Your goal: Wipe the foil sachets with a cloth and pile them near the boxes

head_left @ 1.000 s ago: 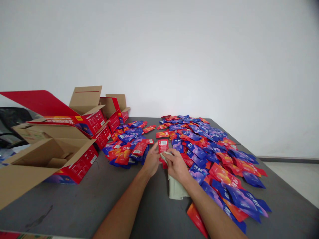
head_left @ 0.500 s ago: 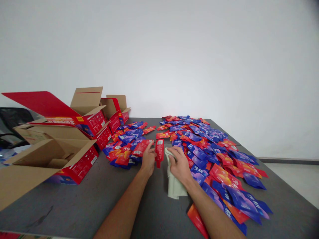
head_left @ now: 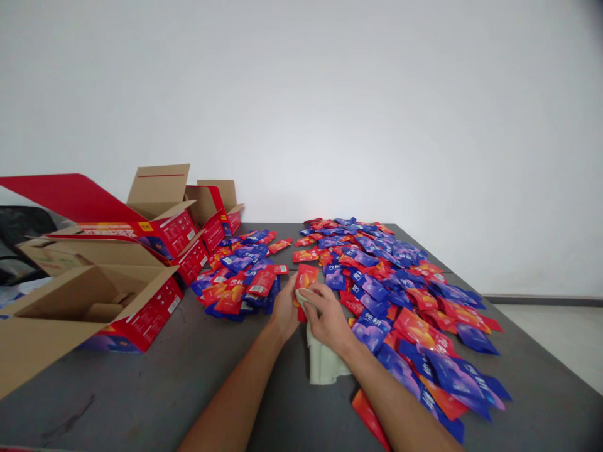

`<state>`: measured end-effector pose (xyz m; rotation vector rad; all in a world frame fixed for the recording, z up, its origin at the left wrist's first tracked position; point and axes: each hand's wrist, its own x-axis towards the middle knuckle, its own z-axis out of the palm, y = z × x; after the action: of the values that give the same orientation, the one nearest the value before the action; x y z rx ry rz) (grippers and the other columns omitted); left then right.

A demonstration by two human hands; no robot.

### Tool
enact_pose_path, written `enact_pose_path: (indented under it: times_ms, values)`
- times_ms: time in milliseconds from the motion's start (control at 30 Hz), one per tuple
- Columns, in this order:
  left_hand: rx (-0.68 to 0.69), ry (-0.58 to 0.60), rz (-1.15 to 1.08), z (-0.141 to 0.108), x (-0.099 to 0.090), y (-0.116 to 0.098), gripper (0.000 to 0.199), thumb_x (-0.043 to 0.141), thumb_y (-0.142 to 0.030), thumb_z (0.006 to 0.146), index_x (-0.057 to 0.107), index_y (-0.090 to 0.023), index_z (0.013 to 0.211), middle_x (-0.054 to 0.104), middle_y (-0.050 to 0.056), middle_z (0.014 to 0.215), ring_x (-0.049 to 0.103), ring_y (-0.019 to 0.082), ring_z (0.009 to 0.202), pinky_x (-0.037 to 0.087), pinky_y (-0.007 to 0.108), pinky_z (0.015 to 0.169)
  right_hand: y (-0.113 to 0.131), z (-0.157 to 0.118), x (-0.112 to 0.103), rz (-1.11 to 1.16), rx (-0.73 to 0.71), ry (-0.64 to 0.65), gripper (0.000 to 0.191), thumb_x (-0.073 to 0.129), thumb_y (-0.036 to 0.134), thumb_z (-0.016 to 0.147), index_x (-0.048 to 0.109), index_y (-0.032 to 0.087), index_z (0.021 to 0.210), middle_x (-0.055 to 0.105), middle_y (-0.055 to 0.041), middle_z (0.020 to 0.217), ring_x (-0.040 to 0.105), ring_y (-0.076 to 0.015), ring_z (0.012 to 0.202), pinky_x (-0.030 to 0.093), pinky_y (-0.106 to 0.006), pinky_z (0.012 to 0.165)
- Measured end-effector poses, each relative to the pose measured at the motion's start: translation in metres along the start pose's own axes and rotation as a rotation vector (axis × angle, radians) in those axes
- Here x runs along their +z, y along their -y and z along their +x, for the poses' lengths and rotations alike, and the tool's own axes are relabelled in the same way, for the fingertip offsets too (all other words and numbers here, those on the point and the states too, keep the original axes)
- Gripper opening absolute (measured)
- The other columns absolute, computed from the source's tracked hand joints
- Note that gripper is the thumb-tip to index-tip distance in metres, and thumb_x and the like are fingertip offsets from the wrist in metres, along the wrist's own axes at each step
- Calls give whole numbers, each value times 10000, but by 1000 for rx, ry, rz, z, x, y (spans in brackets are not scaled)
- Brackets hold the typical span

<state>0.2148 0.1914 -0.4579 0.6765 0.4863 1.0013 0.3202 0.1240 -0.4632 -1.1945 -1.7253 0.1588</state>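
A red-orange pouch is held up over the table by my left hand, its fingers partly hidden behind it. My right hand is closed on a pale green cloth, pressing a folded part of it against the pouch's front. The rest of the cloth hangs below my right hand. Left of my hands lies a smaller heap of red and blue pouches. To the right spreads a larger heap of the same pouches, reaching under my right forearm.
Open red cardboard boxes stand along the left side, their brown flaps spread outward. The dark grey table ends at a white wall. A black chair is partly visible at the far left.
The pouch has been turned from its barcode side to its orange front. My right hand has brought the cloth leftward onto it.
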Motion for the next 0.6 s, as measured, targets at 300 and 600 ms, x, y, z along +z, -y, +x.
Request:
enact_pose_path:
  times_ms: [300,600]
  values:
    - [-45,58,46,-8,6,4,350,677,-374,851,692,-143,1113,752,86,1002,700,221,970,546,314,853,-12,5,-8,-165,86,-207,382,449,196,969,646,253,1292,545,-124,1237,509,-259,1162,458,-435,1011]
    - [17,56,82,-3,-2,8,356,717,-399,812,724,-140,1057,757,72,981,696,222,975,525,316,896,-10,1,-6,-196,52,-123,399,479,136,924,650,261,1262,556,-106,1219,516,-249,1099,492,-404,934]
